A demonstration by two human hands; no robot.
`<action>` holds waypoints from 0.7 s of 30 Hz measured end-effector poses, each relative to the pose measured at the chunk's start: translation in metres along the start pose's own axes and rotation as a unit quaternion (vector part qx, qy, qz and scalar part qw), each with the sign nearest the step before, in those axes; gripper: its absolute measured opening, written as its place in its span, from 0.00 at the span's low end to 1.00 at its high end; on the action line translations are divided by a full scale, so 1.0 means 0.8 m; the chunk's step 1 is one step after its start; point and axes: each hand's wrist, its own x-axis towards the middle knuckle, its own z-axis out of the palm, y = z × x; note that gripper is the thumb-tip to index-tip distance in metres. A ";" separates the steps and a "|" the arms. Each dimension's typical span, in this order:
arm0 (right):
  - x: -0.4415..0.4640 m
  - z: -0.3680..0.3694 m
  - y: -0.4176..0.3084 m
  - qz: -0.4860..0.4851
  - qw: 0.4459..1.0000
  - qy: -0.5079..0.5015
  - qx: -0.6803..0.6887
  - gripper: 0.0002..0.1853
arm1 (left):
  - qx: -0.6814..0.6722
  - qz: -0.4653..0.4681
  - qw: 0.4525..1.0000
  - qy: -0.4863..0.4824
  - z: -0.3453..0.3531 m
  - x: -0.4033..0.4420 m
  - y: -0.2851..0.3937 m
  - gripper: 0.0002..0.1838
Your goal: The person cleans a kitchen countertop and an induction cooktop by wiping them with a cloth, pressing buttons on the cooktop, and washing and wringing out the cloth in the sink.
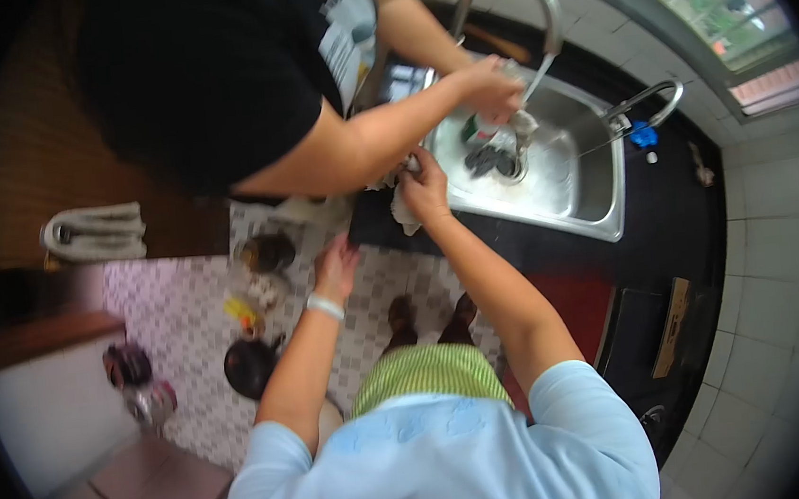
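My right hand is closed on a pale cloth at the counter's front edge, just left of the sink. Part of the cloth is hidden behind my fingers and the other person's forearm. Lower and further left, my left hand, with a white band at the wrist, hangs over the floor by the counter's corner. Its fingers are extended and nothing shows in them. Beside me a person in a black top holds their hands under running water over the sink.
A tall curved faucet and a smaller tap rise behind the sink. Dark wet items lie in the basin. On the tiled floor stand a black pan and several other vessels. A folded towel hangs at left.
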 end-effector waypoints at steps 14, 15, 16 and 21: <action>-0.029 0.016 0.015 -0.226 0.932 -0.156 -0.236 0.28 | -0.038 -0.104 0.993 -0.025 -0.005 -0.042 -0.029 0.23; -0.048 0.013 0.018 -0.228 0.931 -0.176 -0.225 0.29 | -0.038 -0.106 0.993 -0.028 0.003 -0.050 -0.030 0.23; -0.064 0.003 0.011 -0.178 0.942 -0.206 -0.198 0.30 | -0.048 -0.120 0.991 -0.043 0.011 -0.057 -0.029 0.22; -0.102 -0.051 -0.031 0.172 0.981 -0.078 0.036 0.22 | 0.082 -0.186 0.962 -0.183 0.071 -0.103 -0.026 0.27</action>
